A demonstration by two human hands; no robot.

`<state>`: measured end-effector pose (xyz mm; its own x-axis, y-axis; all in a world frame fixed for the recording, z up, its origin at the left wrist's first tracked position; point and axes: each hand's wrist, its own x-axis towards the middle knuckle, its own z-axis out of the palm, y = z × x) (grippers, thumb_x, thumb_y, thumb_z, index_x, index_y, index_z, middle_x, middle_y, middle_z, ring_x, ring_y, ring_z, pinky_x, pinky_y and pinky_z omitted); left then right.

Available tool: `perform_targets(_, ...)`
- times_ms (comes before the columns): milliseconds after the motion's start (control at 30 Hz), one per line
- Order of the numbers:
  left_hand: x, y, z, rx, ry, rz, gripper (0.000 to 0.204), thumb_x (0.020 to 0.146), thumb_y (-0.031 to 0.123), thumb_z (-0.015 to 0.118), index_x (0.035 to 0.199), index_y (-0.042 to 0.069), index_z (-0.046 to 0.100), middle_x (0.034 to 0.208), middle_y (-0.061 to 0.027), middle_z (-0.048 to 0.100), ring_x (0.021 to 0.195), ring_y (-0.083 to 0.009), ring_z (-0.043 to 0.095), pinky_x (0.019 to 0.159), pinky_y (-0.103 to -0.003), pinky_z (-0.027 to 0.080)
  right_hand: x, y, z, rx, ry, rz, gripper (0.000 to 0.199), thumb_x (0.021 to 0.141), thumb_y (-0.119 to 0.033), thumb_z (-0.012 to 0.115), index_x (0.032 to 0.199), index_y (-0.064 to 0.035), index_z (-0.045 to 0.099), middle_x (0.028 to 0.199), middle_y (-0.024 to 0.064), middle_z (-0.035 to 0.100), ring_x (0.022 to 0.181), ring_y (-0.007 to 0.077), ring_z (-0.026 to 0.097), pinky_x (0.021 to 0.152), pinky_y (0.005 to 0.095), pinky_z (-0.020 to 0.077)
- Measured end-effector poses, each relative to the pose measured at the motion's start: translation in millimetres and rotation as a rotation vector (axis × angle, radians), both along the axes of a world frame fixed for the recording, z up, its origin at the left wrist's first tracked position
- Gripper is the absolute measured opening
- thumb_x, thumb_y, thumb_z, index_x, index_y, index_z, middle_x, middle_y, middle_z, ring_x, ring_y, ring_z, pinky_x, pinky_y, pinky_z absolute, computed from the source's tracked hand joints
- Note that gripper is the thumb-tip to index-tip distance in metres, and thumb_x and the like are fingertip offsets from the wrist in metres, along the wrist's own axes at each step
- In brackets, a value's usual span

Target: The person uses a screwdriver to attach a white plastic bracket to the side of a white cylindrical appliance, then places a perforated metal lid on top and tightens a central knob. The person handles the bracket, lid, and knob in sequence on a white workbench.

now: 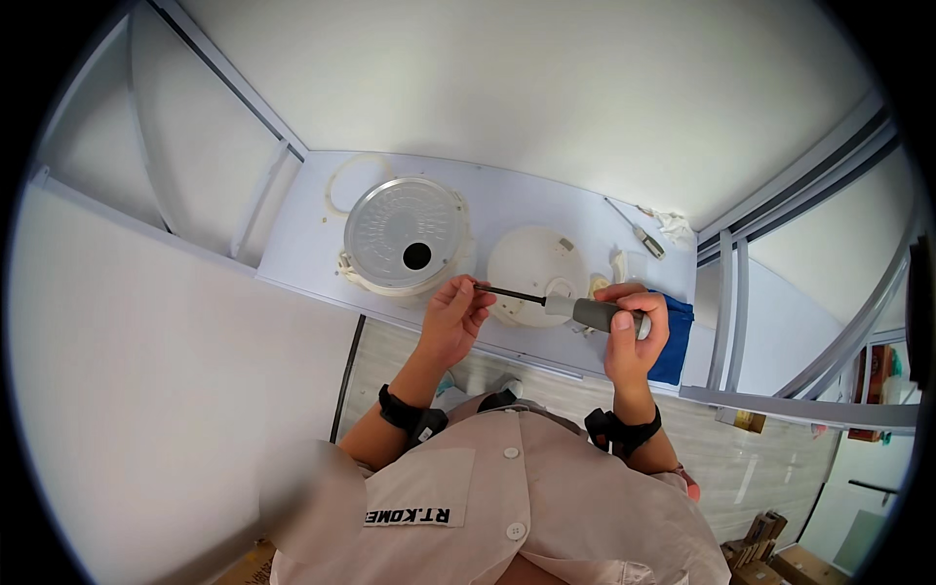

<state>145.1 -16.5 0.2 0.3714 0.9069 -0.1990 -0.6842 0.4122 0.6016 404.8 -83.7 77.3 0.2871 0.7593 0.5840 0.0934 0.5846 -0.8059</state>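
My right hand [636, 336] is wrapped round the grey handle of a screwdriver [591, 312], which lies nearly level with its dark shaft toward the left. The fingers of my left hand [453, 320] pinch the shaft's tip; anything small between them is too hidden to make out. Behind my left hand stands a round cream appliance body [390, 286], topped by a silver metal disc [395, 219] with a dark round hole. Under the shaft, on the table, rests a round white cover [526, 252].
A thin cream ring [336, 180] lies behind the appliance. At the right are a second screwdriver [643, 240], crumpled white tissue [673, 226], small pale parts [599, 283] and a blue cloth or pouch [673, 351]. White panels and metal frame bars surround the table [307, 229].
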Motion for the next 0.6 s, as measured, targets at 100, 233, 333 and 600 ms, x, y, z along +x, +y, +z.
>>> perform_targets(100,-3,3,5,-0.023,-0.055,0.004,0.013,0.109,0.023,0.060,0.110,0.012,0.066,0.112,-0.0048,0.073,0.098,-0.0139,0.073,0.077,-0.023,0.058,-6,-3,3,0.041,-0.063,0.026,0.025,0.100,-0.020,0.070,0.106,-0.0023,0.054,0.103,0.0237,0.070,0.093,0.0263,0.069,0.085,0.0375,0.0549)
perform_targets(233,-5,6,15,-0.029,-0.140,0.000,0.012,0.108,0.023,0.060,0.112,0.013,0.067,0.114,-0.0034,0.074,0.096,-0.0143,0.074,0.076,-0.023,0.060,-14,-4,5,0.090,-0.099,-0.015,0.025,0.099,-0.019,0.070,0.107,-0.0017,0.053,0.104,0.0247,0.070,0.093,0.0274,0.070,0.083,0.0378,0.0565)
perform_targets(333,-6,9,20,-0.041,-0.172,-0.008,0.013,0.108,0.022,0.060,0.114,0.014,0.068,0.117,-0.0029,0.074,0.097,-0.0146,0.075,0.076,-0.023,0.061,-15,-4,5,0.094,-0.107,-0.054,0.026,0.099,-0.019,0.070,0.108,-0.0015,0.053,0.104,0.0249,0.070,0.093,0.0274,0.070,0.082,0.0376,0.0574)
perform_targets(600,-13,14,22,-0.071,-0.202,-0.018,0.011,0.108,0.019,0.060,0.114,0.014,0.067,0.120,-0.0023,0.073,0.100,-0.0142,0.074,0.075,-0.022,0.061,-20,0,7,0.078,-0.076,-0.062,0.026,0.099,-0.019,0.070,0.108,-0.0016,0.052,0.104,0.0246,0.070,0.095,0.0270,0.069,0.082,0.0372,0.0571)
